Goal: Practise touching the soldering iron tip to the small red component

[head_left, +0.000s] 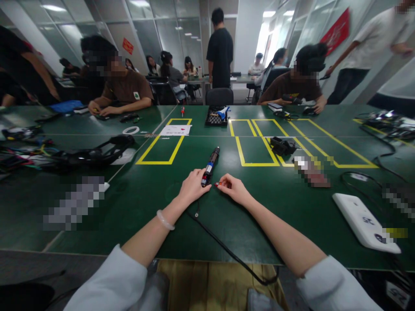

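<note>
My left hand (193, 185) is wrapped round the lower end of a dark cylindrical device (210, 165) with a blue band, which points away from me on the green table (139, 229). Just right of it, my right hand (232, 187) pinches a small red part (218, 184) between thumb and fingertips. The red part is close to the device's near end; whether they touch is too small to tell. A black cable (223, 246) runs from near my left hand toward the table's front edge.
Yellow tape outlines (259, 165) mark the table beyond my hands. A black part (282, 146) lies right of centre, a black tray (216, 116) at the far side. A white device (363, 220) lies at right, black frame and wires (94, 153) at left. Two people sit opposite.
</note>
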Action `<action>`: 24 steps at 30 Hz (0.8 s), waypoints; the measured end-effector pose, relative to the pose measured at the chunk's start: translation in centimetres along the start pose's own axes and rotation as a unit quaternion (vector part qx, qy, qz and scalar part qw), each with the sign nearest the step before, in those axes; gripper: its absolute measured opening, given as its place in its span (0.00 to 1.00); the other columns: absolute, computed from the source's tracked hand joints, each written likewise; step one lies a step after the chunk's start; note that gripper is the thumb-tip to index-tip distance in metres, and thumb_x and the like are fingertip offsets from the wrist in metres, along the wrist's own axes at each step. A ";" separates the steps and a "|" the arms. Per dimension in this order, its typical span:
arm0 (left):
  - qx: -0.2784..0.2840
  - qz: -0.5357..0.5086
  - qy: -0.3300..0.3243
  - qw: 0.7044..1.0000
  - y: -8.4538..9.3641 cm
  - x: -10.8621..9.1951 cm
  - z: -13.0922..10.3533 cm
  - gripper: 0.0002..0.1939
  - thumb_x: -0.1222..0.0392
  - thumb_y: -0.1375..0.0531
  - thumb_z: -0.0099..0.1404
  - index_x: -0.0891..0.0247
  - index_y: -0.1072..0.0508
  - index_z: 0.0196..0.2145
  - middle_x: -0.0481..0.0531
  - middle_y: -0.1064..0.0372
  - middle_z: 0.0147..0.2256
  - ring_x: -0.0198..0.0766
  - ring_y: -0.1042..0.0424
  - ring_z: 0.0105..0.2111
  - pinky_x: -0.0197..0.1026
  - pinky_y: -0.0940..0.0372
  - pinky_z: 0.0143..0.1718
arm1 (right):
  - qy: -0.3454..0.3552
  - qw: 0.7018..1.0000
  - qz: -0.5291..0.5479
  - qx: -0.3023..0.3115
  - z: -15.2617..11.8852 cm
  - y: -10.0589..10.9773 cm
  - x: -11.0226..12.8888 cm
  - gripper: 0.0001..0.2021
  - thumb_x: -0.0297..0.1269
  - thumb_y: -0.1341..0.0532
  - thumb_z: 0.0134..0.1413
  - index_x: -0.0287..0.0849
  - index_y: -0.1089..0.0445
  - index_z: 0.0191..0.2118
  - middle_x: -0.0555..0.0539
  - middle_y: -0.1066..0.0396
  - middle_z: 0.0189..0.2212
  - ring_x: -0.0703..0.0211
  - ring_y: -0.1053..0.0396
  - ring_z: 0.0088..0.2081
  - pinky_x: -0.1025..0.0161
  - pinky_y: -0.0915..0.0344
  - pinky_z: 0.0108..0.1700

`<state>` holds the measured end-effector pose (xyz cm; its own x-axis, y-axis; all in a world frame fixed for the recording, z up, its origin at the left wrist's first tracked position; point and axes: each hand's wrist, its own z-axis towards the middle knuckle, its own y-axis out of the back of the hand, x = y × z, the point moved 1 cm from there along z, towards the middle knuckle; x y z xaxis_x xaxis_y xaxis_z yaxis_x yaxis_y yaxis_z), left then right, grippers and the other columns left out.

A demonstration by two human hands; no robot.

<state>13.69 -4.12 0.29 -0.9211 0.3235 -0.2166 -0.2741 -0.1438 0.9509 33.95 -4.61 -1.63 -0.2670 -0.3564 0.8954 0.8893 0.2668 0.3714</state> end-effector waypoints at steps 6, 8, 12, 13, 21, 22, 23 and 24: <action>0.005 -0.019 -0.052 0.998 -0.3 -1.9 -0.8 0.31 0.50 0.40 0.61 0.60 0.41 0.60 0.56 0.37 0.53 0.46 0.36 0.51 0.45 0.35 0.49 | 0.007 1.000 -0.013 0.002 0.0 -0.1 0.2 0.09 0.40 0.38 0.54 0.42 0.36 0.34 0.54 0.36 0.24 0.65 0.39 0.25 0.67 0.42 0.29; 0.006 -0.022 -0.057 0.998 -0.2 -1.9 -0.9 0.31 0.51 0.41 0.61 0.60 0.42 0.60 0.56 0.38 0.53 0.47 0.37 0.52 0.45 0.35 0.50 | 0.008 1.000 -0.022 0.001 0.1 -0.2 0.2 0.08 0.40 0.39 0.54 0.42 0.36 0.34 0.54 0.36 0.24 0.65 0.39 0.25 0.67 0.42 0.29; 0.008 -0.021 -0.059 0.998 -0.1 -2.0 -0.9 0.31 0.51 0.40 0.61 0.59 0.42 0.60 0.56 0.38 0.54 0.47 0.37 0.52 0.45 0.35 0.49 | 0.006 1.000 -0.027 -0.008 0.1 -0.1 0.0 0.08 0.39 0.39 0.54 0.42 0.36 0.34 0.54 0.36 0.24 0.64 0.38 0.25 0.67 0.42 0.30; 0.008 -0.021 -0.059 0.998 -0.1 -2.0 -0.9 0.31 0.51 0.40 0.61 0.59 0.42 0.60 0.56 0.38 0.53 0.46 0.37 0.52 0.45 0.35 0.49 | 0.004 1.000 -0.026 -0.011 0.1 -0.1 -0.1 0.08 0.39 0.39 0.54 0.42 0.36 0.34 0.54 0.36 0.24 0.64 0.38 0.25 0.67 0.42 0.30; 0.008 -0.006 -0.059 0.998 0.0 -2.3 -0.9 0.31 0.52 0.40 0.61 0.59 0.42 0.59 0.56 0.38 0.53 0.46 0.37 0.51 0.45 0.35 0.49 | 0.009 0.997 -0.077 -0.013 0.5 -0.5 -0.5 0.06 0.35 0.37 0.52 0.41 0.36 0.32 0.54 0.36 0.24 0.64 0.38 0.25 0.66 0.42 0.30; 0.009 -0.006 -0.058 0.998 0.1 -2.4 -0.9 0.31 0.52 0.40 0.61 0.59 0.42 0.59 0.56 0.38 0.53 0.46 0.37 0.51 0.45 0.36 0.49 | 0.012 0.997 -0.080 -0.015 0.5 -0.6 -0.5 0.06 0.35 0.37 0.51 0.41 0.35 0.32 0.54 0.36 0.24 0.64 0.38 0.26 0.66 0.42 0.30; 0.009 -0.005 -0.057 0.998 0.1 -2.4 -0.9 0.31 0.52 0.40 0.61 0.59 0.42 0.60 0.56 0.38 0.53 0.46 0.37 0.51 0.45 0.36 0.50 | 0.015 0.996 -0.082 -0.015 0.5 -0.6 -0.4 0.06 0.34 0.37 0.51 0.41 0.35 0.32 0.54 0.36 0.25 0.64 0.38 0.26 0.67 0.42 0.30; 0.010 -0.005 -0.055 0.998 0.1 -2.4 -0.9 0.31 0.52 0.41 0.61 0.58 0.42 0.60 0.56 0.38 0.53 0.47 0.37 0.51 0.46 0.36 0.50 | 0.017 0.996 -0.082 -0.015 0.5 -0.6 -0.3 0.06 0.34 0.37 0.51 0.41 0.35 0.33 0.54 0.36 0.25 0.64 0.38 0.26 0.67 0.42 0.30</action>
<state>15.64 -5.78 0.69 -0.8820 0.4259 -0.2016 -0.2762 -0.1208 0.9535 33.33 -4.21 -2.04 -0.3968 -0.4224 0.8150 0.8457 0.1769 0.5034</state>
